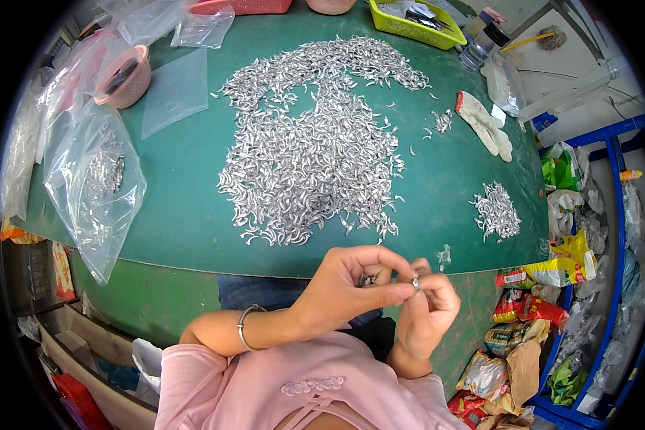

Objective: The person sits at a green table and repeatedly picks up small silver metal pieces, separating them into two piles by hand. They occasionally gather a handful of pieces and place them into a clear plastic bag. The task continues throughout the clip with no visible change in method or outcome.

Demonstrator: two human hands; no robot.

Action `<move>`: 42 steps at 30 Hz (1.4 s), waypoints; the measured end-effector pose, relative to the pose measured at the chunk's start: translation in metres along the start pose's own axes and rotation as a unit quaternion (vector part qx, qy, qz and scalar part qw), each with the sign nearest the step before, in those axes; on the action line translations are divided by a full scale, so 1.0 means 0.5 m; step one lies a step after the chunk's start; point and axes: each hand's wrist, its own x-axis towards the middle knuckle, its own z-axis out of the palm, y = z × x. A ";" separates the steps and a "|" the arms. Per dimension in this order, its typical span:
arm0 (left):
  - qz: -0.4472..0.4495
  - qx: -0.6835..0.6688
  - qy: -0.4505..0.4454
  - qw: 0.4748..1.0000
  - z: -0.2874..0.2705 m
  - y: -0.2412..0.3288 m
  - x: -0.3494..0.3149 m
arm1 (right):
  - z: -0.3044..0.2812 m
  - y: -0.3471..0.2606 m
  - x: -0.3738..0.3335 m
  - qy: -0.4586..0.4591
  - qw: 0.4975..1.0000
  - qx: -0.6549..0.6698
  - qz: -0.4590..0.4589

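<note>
1. The left hand (351,287) and right hand (428,309) meet just below the near edge of the green table (179,208), over the lap. Together they pinch one small metal piece (415,283) at the fingertips; the left thumb and forefinger close on it, and the right fingers curl up to it from beneath. A piece this small, held off the table, could slip and drop to the lap or floor.

2. The left palm seems to hold more pieces (366,279), though they are half hidden. If the fingers loosen to work the pinched piece, these could spill.

3. The big pile of metal pieces (315,150) fills the middle of the table, and its near fringe lies close to the table's near edge. A sleeve or wrist reaching over could sweep some off.

4. The small pile (497,209) lies toward the table's right edge, well apart from the big one. A careless toss could mix the two.

5. The plastic bag (93,179) with pieces inside hangs over the table's left edge. Its weight could drag it down.

6. The glove (484,123) lies unworn at the table's far right, so bare fingertips could get nicked.
</note>
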 end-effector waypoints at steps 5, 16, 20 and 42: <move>0.015 0.034 0.022 0.999 -0.011 -0.010 0.002 | -0.004 -0.006 0.021 -0.033 0.956 -0.254 -0.142; -0.030 0.002 0.046 0.999 -0.024 -0.030 0.001 | -0.003 0.017 0.011 0.012 0.996 -0.089 0.000; -0.023 0.005 0.044 0.999 -0.020 -0.025 0.001 | -0.009 0.024 0.010 0.001 0.998 0.028 0.055; -0.006 0.007 0.045 0.999 -0.012 -0.028 0.005 | 0.008 0.018 0.011 0.022 0.996 0.025 0.079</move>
